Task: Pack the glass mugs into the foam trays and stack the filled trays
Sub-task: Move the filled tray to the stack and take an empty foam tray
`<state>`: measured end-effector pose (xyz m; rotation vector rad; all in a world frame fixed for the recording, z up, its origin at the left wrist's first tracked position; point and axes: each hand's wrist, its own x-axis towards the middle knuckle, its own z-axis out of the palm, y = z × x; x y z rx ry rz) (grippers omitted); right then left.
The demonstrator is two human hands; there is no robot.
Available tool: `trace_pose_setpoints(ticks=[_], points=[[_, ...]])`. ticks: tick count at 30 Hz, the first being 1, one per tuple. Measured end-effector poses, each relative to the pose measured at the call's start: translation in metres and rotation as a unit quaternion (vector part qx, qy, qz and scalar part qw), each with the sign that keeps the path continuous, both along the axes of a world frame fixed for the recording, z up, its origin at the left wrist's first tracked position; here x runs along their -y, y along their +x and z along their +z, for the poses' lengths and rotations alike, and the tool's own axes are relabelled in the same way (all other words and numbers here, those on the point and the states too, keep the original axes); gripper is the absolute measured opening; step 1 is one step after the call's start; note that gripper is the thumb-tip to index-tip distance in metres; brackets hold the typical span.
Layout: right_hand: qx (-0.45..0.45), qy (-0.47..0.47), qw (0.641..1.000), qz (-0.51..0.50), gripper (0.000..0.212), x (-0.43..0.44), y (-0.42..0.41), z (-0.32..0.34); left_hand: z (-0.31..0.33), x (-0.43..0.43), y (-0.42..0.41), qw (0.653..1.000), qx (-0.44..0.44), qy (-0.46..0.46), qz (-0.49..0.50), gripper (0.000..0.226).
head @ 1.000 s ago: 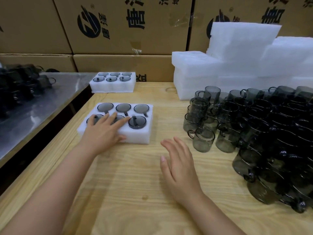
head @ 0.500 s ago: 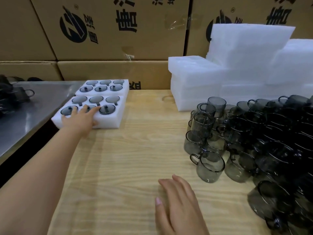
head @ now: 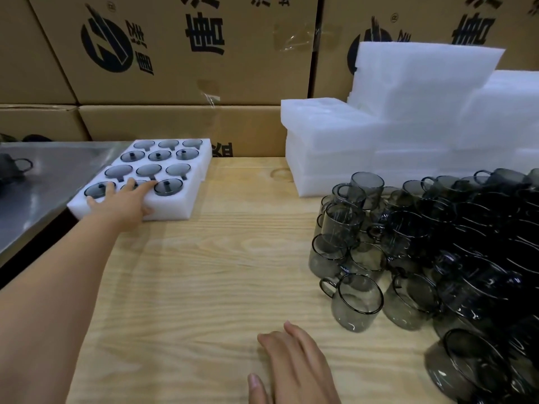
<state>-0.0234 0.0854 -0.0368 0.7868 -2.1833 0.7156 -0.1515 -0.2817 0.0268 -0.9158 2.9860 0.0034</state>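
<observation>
Left hand [head: 122,204] flat on filled white foam tray [head: 175,207], far-left of pale wooden worktop [head: 218,272].
Fingers straight on its top; right hand [head: 291,365] lies relaxed, empty. Tray touches 2nd filled tray [head: 205,153] behind. Foam's light & soft, smoky-grey glass mugs [head: 167,186] inside fragile: take w/ both hands under the ends, keep level.

Left hand [head: 121,204] flat on filled tray [head: 172,205]

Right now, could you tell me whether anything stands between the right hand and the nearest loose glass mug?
Nothing visible does. Only a stretch of wooden table lies between the right hand and the nearest mug, whose handle points left.
</observation>
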Motion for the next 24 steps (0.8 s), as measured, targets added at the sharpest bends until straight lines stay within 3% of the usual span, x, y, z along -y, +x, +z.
trace_pose_setpoints(ticks=[4,6,8,11,14,17,20,24], points=[[0.014,-0.007,1.0,-0.014,0.041,0.002,-0.001,-0.003,0.024,-0.052,-0.017,0.996,0.029,-0.076,0.03,0.053],[0.02,-0.008,1.0,-0.015,0.041,0.002,-0.002,-0.002,0.036,-0.098,-0.037,0.989,-0.088,-0.049,-0.107,0.067],[0.02,-0.005,1.0,-0.018,0.042,0.001,-0.001,-0.002,0.054,-0.155,-0.059,0.942,-0.201,0.048,-0.265,0.086],[0.021,-0.013,1.0,-0.01,0.042,-0.001,-0.001,-0.002,0.082,-0.223,-0.096,0.904,-0.228,0.054,-0.359,0.085],[0.029,-0.007,1.0,-0.009,0.042,-0.002,-0.001,0.0,0.088,-0.249,-0.123,0.92,-0.179,-0.005,-0.348,0.073],[0.039,0.006,0.999,-0.01,0.043,-0.003,0.0,0.0,0.082,-0.252,-0.129,0.921,-0.218,-0.025,-0.322,0.056],[0.066,0.012,0.998,-0.002,0.043,-0.004,0.002,0.003,0.085,-0.253,-0.12,0.896,-0.28,-0.087,-0.332,0.04],[0.098,0.036,0.994,0.022,0.042,-0.01,0.01,0.01,0.09,-0.258,-0.077,0.849,-0.381,-0.042,-0.365,0.039]])
